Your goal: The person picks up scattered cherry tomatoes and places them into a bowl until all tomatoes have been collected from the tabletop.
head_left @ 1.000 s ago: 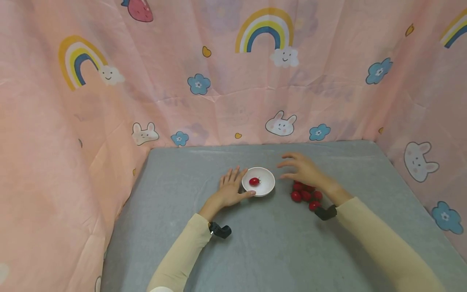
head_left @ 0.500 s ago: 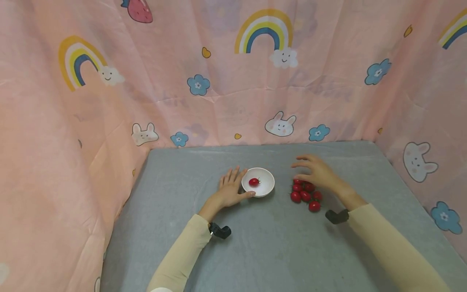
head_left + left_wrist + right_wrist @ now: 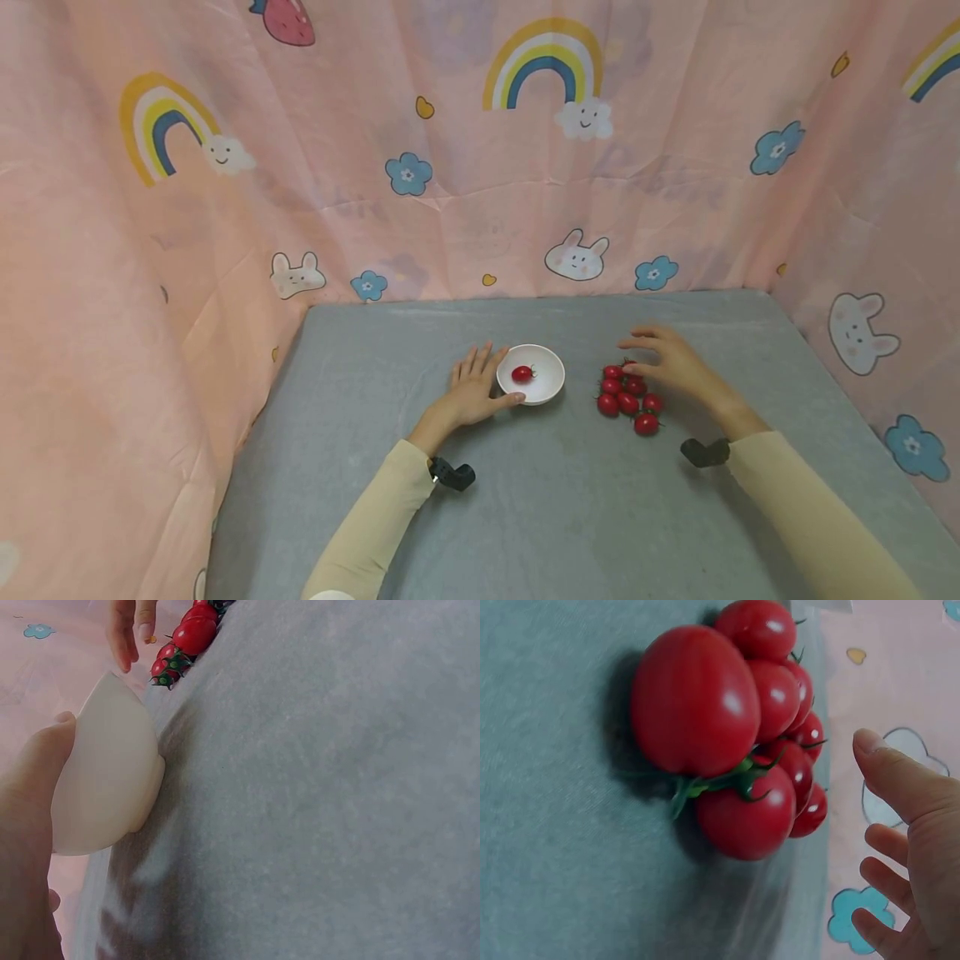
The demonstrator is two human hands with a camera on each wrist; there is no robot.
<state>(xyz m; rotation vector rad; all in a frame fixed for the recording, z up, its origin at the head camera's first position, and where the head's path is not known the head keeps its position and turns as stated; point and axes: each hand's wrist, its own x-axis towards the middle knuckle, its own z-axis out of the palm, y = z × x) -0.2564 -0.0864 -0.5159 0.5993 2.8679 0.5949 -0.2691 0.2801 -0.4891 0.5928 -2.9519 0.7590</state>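
Note:
In the head view a small white bowl stands on the grey cloth, with one cherry tomato in it. My left hand lies along the bowl's left side, fingers spread and fairly straight, thumb against the near rim. The left wrist view shows the thumb touching the bowl's outside. To the right of the bowl lies a cluster of several cherry tomatoes, some with green stems. Just over the cluster's far right edge hovers my right hand, fingers loosely extended, holding nothing. In the right wrist view a large-looking tomato is nearest the camera.
Grey cloth covers the tabletop. Pink curtains with rainbows, rabbits and flowers rise at the back and both sides. Each wrist carries a black camera, such as the right one.
My right hand has drawn away from the bowl side, moving right to above the tomato cluster and uncovering more tomatoes. The left hand, bowl and tomato inside have stayed put.

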